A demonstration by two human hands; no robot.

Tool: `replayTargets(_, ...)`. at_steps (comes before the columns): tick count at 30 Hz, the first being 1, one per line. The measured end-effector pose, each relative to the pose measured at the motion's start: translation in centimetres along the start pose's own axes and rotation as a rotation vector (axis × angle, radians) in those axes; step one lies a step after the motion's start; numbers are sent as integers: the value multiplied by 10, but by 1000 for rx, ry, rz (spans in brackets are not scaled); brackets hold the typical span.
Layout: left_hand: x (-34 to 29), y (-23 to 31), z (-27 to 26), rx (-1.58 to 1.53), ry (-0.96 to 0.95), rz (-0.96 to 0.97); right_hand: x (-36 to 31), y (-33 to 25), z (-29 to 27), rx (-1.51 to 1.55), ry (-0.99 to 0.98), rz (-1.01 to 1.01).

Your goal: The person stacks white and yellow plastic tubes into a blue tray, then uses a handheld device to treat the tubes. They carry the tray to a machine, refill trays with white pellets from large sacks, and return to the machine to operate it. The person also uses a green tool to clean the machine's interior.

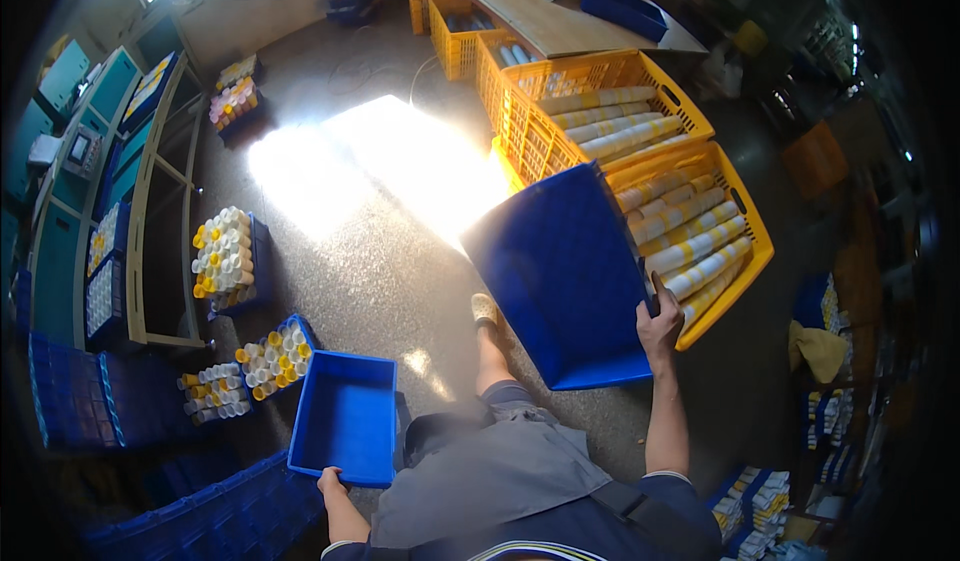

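My right hand (659, 326) grips the right rim of a large blue plastic bin (560, 271), which is tilted up on edge with its underside facing me. My left hand (329, 481) holds the near edge of a smaller empty blue bin (345, 416) that hangs low at my left side. One of my feet, in a light shoe (485, 309), is planted on the concrete floor between the two bins.
Yellow crates (745, 216) packed with long pale tubes stand right of the big bin, more behind (520, 91). Blue trays of yellow and white spools (225, 256) lie on the floor at left, beside teal machines (90, 161). Stacked blue bins (200, 516) sit lower left.
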State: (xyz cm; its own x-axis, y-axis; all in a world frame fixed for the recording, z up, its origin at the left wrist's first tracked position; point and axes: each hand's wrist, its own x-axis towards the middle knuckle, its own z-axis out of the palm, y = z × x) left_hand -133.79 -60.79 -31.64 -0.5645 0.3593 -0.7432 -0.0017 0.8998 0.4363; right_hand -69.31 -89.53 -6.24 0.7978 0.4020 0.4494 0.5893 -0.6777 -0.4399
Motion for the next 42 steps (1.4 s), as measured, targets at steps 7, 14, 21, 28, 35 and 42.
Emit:
replayTargets(7, -50, 70, 116, -199, -5, -283, 244, 31, 109, 433, 86, 486)
replayTargets(14, -125, 144, 220, 91, -324, 311, 439, 66, 208, 774, 247, 969)
replayTargets(21, -147, 383, 461, -236, -388, 143, 573, 145, 344, 994, 276, 1286)
replayTargets(28, -307, 609, 708, 24, -914, 458, 625, 203, 418, 668, 227, 1410)
replayTargets(35, -518, 686, 957, 163, -1161, 464, 664, 203, 417, 580, 273, 1373)
replayTargets(42, -631, 681, 1105, 559, -1536, 433, 757, 97, 428, -553, 222, 800)
